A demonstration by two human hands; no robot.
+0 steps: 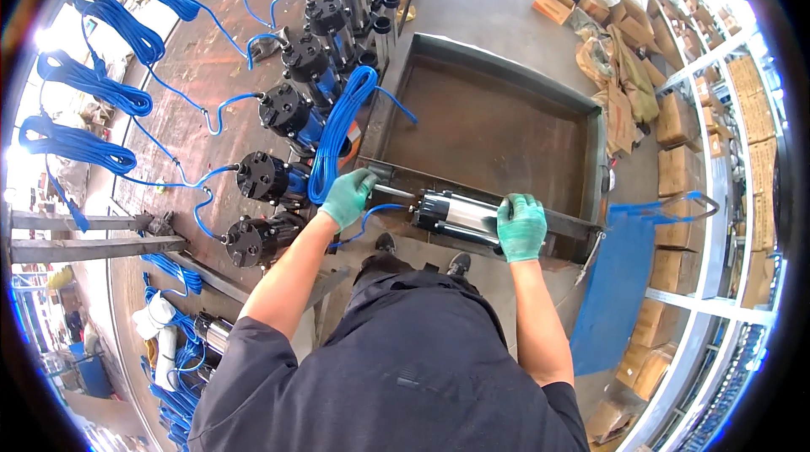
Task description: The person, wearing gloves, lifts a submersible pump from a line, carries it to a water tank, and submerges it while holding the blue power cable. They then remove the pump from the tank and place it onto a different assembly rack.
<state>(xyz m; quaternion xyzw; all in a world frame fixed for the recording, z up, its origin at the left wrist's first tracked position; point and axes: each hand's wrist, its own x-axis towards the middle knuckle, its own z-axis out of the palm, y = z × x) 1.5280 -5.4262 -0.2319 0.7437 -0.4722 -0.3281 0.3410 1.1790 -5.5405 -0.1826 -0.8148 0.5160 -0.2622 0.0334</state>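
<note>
A pump with a shiny steel body and a black end lies on its side across the near rim of a metal tray. My right hand, in a green glove, is wrapped over its right end. My left hand, gloved the same way, is closed on a tool with a slim metal shaft. The shaft's tip meets the black end of the pump; the part inside my fist is hidden. From that end a thin blue cable runs left under my left hand. A coiled blue cable lies just beyond this hand.
The wide metal tray has raised walls. Upright black-topped pumps stand in a row on the reddish table, their blue cable coils at left. A blue cart and shelves with cardboard boxes are on the right.
</note>
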